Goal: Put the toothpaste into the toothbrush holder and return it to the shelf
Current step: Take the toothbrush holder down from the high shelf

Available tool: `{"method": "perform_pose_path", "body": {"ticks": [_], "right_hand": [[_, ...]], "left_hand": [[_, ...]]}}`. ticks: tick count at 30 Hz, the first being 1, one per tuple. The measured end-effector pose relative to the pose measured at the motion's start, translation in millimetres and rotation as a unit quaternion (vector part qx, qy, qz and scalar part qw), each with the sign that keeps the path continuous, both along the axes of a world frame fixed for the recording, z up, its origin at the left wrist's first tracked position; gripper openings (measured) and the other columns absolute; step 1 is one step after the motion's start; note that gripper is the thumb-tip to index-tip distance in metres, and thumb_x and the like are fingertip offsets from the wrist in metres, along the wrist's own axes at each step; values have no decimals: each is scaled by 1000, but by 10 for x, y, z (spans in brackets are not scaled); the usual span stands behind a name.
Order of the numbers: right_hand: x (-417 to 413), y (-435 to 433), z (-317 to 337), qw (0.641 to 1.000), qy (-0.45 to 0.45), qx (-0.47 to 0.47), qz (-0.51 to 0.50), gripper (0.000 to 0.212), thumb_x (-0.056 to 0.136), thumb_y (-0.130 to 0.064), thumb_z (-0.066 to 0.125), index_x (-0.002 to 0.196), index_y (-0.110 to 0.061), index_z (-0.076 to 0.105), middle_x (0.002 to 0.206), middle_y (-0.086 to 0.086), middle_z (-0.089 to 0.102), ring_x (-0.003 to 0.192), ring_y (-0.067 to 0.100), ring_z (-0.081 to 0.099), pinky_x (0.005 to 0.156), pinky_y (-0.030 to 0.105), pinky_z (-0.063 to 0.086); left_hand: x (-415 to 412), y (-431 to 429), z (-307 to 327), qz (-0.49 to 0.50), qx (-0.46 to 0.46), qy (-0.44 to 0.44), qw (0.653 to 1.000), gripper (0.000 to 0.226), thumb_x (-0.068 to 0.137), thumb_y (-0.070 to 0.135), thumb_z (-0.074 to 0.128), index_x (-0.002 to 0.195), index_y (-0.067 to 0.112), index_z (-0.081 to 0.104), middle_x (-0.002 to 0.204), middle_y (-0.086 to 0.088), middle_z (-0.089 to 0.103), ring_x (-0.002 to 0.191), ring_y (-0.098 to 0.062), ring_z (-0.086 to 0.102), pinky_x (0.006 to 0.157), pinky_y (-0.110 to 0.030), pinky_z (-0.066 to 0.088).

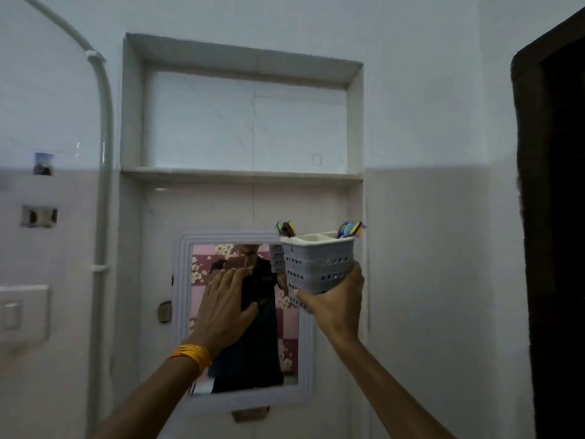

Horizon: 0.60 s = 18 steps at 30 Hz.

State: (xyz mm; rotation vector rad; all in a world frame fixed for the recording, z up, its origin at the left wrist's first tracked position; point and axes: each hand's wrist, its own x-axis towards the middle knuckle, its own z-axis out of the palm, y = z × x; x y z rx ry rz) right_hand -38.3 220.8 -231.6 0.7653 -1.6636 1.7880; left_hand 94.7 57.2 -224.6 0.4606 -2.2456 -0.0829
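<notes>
My right hand (335,304) grips a grey perforated toothbrush holder (318,264) from underneath and holds it upright, raised in front of the wall. Colourful toothbrush heads (349,229) stick out of its right compartment and more show behind its left corner. The toothpaste cannot be made out in the holder. The recessed wall shelf (240,175) lies above and to the left of the holder, with nothing on its ledge. My left hand (226,307), with an orange band on the wrist, is spread flat and holds nothing, in front of the mirror.
A white-framed mirror (183,312) hangs below the shelf and reflects a person. A grey pipe (106,153) runs down the wall at the left, beside a switch plate (23,312). A dark door frame (538,217) stands at the right.
</notes>
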Motion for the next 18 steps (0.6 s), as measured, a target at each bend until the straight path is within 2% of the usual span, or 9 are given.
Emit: {"method": "perform_pose_path", "body": {"ticks": [4, 5, 8, 10, 13, 18], "right_hand": [[186, -121, -664, 998, -39, 36, 43, 115, 45, -30, 103, 142, -14, 42, 124, -4, 43, 116, 26, 60, 86, 31, 55], [231, -161, -787, 997, -49, 44, 51, 117, 45, -32, 103, 143, -14, 41, 127, -2, 45, 118, 27, 61, 88, 32, 56], [365, -267, -1145, 993, -77, 60, 62, 120, 44, -41, 100, 144, -17, 37, 135, 3, 49, 124, 30, 60, 95, 48, 60], [417, -330, -1314, 992, -87, 66, 64, 122, 45, -40, 100, 146, -15, 36, 137, 6, 49, 126, 32, 58, 96, 52, 59], [470, -427, -1544, 990, -102, 77, 63, 124, 48, -38, 101, 149, -11, 34, 140, 10, 47, 130, 34, 55, 101, 54, 56], [482, -549, -1965, 984, -144, 88, 58, 127, 49, -32, 103, 151, -9, 31, 146, 12, 47, 137, 35, 50, 108, 52, 51]], "left_hand": [[181, 77, -567, 19, 42, -30, 998, 78, 86, 48, 50, 151, 13, 24, 156, -11, 32, 146, -29, 27, 121, -44, 25], [234, 103, -683, 27, 52, -42, 997, 78, 89, 45, 54, 151, 11, 23, 156, -12, 32, 145, -30, 28, 120, -43, 24], [427, 137, -1034, 36, 69, -44, 996, 74, 88, 36, 61, 147, 6, 30, 148, -17, 42, 136, -33, 39, 115, -42, 31], [544, 95, -1244, 41, 86, -53, 994, 70, 87, 37, 58, 143, 2, 36, 141, -20, 48, 130, -35, 45, 113, -43, 33], [677, -102, -1588, 60, 116, -73, 989, 75, 84, 43, 47, 145, 1, 33, 145, -21, 45, 135, -37, 41, 117, -45, 29], [752, -379, -2169, 60, 158, -101, 980, 72, 90, 33, 58, 149, 4, 28, 152, -18, 37, 141, -34, 34, 117, -45, 30]]}}
